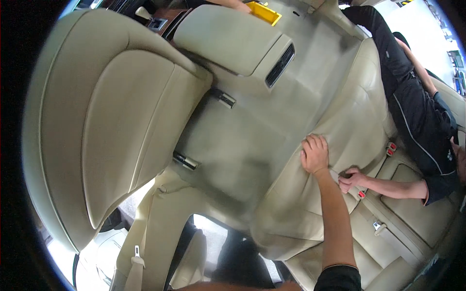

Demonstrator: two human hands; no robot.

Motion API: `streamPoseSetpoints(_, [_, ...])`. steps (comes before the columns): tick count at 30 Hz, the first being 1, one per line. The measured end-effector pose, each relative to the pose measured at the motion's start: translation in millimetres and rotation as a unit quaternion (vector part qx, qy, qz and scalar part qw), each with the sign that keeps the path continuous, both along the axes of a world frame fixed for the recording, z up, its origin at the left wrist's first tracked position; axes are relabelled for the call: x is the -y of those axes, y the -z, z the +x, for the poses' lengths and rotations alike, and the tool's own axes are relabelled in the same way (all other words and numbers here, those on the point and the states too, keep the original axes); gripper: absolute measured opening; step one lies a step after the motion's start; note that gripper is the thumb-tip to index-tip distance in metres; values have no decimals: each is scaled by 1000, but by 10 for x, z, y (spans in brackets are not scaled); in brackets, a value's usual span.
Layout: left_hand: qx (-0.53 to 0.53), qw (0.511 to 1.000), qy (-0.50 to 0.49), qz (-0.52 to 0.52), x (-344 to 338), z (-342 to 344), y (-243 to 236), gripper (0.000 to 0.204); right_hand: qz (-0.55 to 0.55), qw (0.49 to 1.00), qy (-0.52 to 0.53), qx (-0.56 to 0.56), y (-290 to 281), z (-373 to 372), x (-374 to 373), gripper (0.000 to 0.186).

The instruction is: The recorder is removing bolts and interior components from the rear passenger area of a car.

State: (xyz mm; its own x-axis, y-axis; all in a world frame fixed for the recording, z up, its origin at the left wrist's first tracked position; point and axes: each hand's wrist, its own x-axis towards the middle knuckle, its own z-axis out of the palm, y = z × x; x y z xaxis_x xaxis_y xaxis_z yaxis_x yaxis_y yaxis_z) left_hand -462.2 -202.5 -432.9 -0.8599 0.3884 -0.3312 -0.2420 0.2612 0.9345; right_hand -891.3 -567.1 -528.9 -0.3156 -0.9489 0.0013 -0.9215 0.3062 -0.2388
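My right hand (315, 154) lies palm down on the front part of the beige rear seat cushion (349, 116), its fingers stretched over the creased leather and holding nothing. Along the bottom edge shows a strip of my left forearm (238, 286); that hand is out of the picture. Close to my right wrist, a co-worker's hand (353, 180) is closed by a small pale thing at the cushion's rear edge, too small to name. A red-buttoned seat belt buckle (361, 194) sits beside that hand, with red buckles (391, 148) farther off.
A co-worker in black (412, 106) leans in over the far side of the rear seat. The front seat (121, 126) stands at left, the centre console (225, 36) beyond. Another person's hand (235, 4) is at a yellow bin (264, 13). A belt tongue (137, 252) hangs at lower left.
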Motion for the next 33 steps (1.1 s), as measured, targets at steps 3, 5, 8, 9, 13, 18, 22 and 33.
streamPoseSetpoints(3, [0,997,7,80,139,-170,-88,30,-6,1000,2,13,104,22,-6,31])
streamPoseSetpoints(5, [5,991,12,135,231,-186,-224,30,-1,1000,3,16,38,-15,66,30])
streamPoseSetpoints(8, [2,979,13,201,653,-517,-316,30,5,1000,2,21,-2,-19,148,30])
streamPoseSetpoints(9, [0,975,11,220,838,-650,-311,30,14,1000,2,26,2,13,156,30])
streamPoseSetpoints(13, [-50,963,19,264,1790,-1477,157,31,27,999,8,16,93,-33,36,31])
streamPoseSetpoints(18, [-57,929,20,365,2425,-1920,-127,33,14,999,5,28,84,6,30,32])
streamPoseSetpoints(22, [-39,890,-7,454,2624,-1929,-411,35,17,999,-17,25,217,85,103,33])
streamPoseSetpoints(33, [68,920,-186,338,3197,-2294,-36,41,51,997,-50,3,148,-9,22,34])
